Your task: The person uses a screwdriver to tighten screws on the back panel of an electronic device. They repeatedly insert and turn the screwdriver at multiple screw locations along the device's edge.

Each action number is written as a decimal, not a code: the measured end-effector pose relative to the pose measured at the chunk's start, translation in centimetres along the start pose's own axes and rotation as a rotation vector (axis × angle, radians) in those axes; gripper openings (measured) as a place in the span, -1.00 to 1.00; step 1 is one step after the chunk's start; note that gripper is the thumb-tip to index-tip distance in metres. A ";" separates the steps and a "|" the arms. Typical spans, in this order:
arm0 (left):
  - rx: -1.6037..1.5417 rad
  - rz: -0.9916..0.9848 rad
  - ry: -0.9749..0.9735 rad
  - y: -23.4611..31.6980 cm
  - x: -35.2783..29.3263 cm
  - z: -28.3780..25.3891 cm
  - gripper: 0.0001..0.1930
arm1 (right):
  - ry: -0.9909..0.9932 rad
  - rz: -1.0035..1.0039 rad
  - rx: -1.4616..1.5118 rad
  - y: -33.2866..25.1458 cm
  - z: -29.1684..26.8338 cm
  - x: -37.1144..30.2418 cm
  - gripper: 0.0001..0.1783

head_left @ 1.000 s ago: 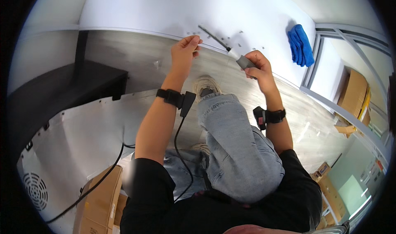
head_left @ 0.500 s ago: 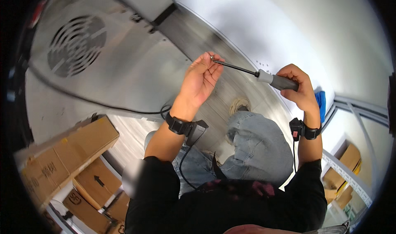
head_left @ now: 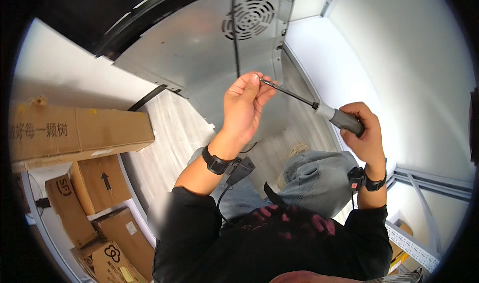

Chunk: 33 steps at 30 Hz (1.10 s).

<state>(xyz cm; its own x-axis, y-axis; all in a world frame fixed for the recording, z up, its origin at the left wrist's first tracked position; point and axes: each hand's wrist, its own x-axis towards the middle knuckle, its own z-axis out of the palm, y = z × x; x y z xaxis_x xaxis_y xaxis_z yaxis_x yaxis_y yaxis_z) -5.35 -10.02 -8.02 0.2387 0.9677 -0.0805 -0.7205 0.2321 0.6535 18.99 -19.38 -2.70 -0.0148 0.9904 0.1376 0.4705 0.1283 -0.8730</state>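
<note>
My right hand [head_left: 366, 133] is wrapped round the thick grey handle of a screwdriver [head_left: 326, 110]. Its dark shaft points left and slightly away, toward my left hand [head_left: 243, 106]. Thumb and forefinger of that left hand are pinched on a small metal screw [head_left: 261, 79] at the driver's tip. Much of the screw is hidden by the fingertips. Both hands are held in the air, in front of a large sheet-metal panel [head_left: 179, 58] with a round slotted vent [head_left: 248, 18]; neither appears to touch it.
A black cable [head_left: 235, 38] hangs down across the panel. Cardboard boxes [head_left: 115, 131] are stacked at the left, some on a shelf. A white wall [head_left: 344, 68] stands close on the right, above a metal frame [head_left: 429, 183]. Wood-look floor [head_left: 172, 121] lies below.
My view has swung left, so the vented panel sits farther right and more boxes show. The screwdriver tip and the pinching fingers remain together, with the driver tilted slightly more.
</note>
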 end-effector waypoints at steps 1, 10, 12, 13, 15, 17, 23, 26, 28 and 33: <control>0.036 0.041 0.028 0.6 -0.5 0.0 -0.85 | 0.030 -0.061 -0.059 -0.5 0.6 -0.2 -0.62; 0.043 0.078 0.163 5.2 -3.5 -2.3 -0.84 | 0.040 -0.338 -0.095 -3.2 6.0 -0.8 -0.60; 0.007 0.116 0.196 6.1 -3.9 -3.3 -0.84 | 0.005 -0.182 0.066 -2.9 8.2 -0.8 -0.60; 0.024 0.142 0.192 6.4 -3.9 -3.8 -0.84 | -0.010 -0.102 0.140 -2.7 9.0 -0.8 -0.60; 0.057 0.194 0.187 7.0 -3.7 -5.0 -0.84 | -0.090 -0.027 0.329 -2.4 10.1 -0.6 -0.65; 0.121 0.206 0.184 7.9 -3.8 -5.7 -0.83 | -0.150 0.065 0.478 -2.8 11.1 -0.3 -0.66; 0.199 0.145 0.097 11.1 -3.8 -7.1 -0.82 | -0.213 0.215 0.579 -5.5 13.6 -0.6 -0.66; 0.185 0.125 0.076 12.1 -3.5 -6.4 -0.81 | -0.153 -0.036 0.468 -5.4 14.9 -1.1 -0.64; 0.171 0.135 0.113 12.6 -3.5 -6.2 -0.81 | -0.192 -0.069 0.523 -6.0 15.8 -1.2 -0.61; 0.093 0.123 0.168 13.4 -3.3 -5.7 -0.78 | -0.258 0.087 0.635 -8.3 16.6 -1.0 -0.59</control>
<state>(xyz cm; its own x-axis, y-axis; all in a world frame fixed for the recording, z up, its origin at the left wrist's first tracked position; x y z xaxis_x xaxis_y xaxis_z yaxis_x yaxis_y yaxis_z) -19.51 -9.57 -3.22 0.0356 0.9927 -0.1154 -0.6726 0.1092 0.7319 0.46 -20.56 -3.40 -0.2471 0.9689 0.0077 -0.1273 -0.0245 -0.9916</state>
